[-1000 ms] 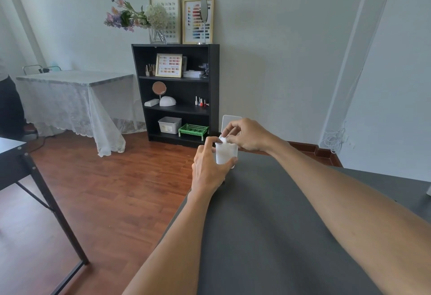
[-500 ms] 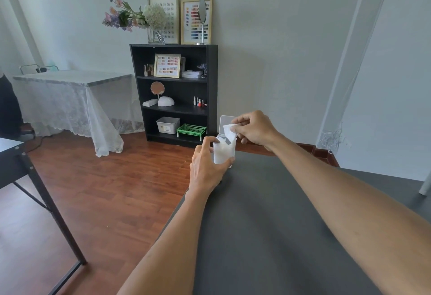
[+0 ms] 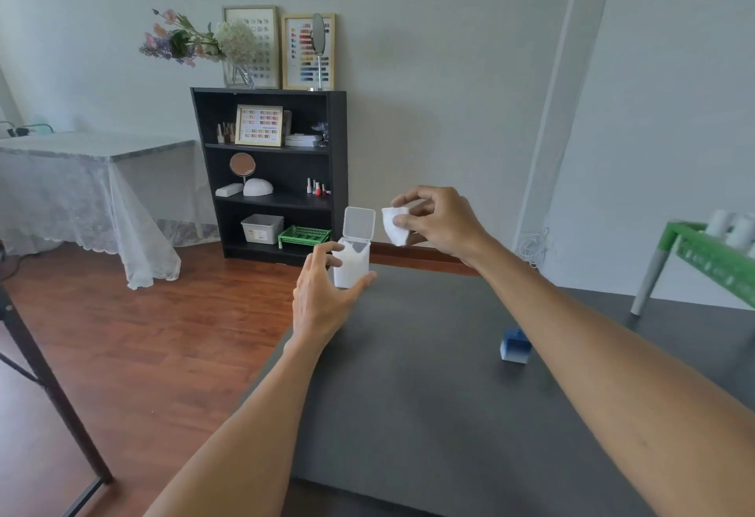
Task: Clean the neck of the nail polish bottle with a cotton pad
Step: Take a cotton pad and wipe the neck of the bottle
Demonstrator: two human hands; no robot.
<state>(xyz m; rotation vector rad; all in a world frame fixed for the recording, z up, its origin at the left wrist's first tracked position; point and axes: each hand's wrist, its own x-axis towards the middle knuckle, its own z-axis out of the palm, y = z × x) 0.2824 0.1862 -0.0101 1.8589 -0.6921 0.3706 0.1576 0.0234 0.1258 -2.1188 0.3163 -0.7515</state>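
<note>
A small white pad box (image 3: 352, 267) stands at the far left corner of the dark grey table (image 3: 429, 394), its hinged lid up. My left hand (image 3: 322, 295) is around the box, thumb and fingers loosely on its sides. My right hand (image 3: 439, 222) is raised just right of the lid and pinches a white cotton pad (image 3: 395, 225). A blue nail polish bottle (image 3: 514, 347) stands on the table further right, partly hidden by my right forearm.
A green rack (image 3: 694, 255) with white items stands at the table's far right. Beyond the table are a wooden floor, a black bookshelf (image 3: 271, 173) against the wall, and a lace-covered table (image 3: 90, 185) on the left. A black table leg (image 3: 45, 381) is at left.
My right hand has drawn a cotton pad out of the box and lifted it up to the right. The view has shifted, and the blue bottle and green rack have come into sight.
</note>
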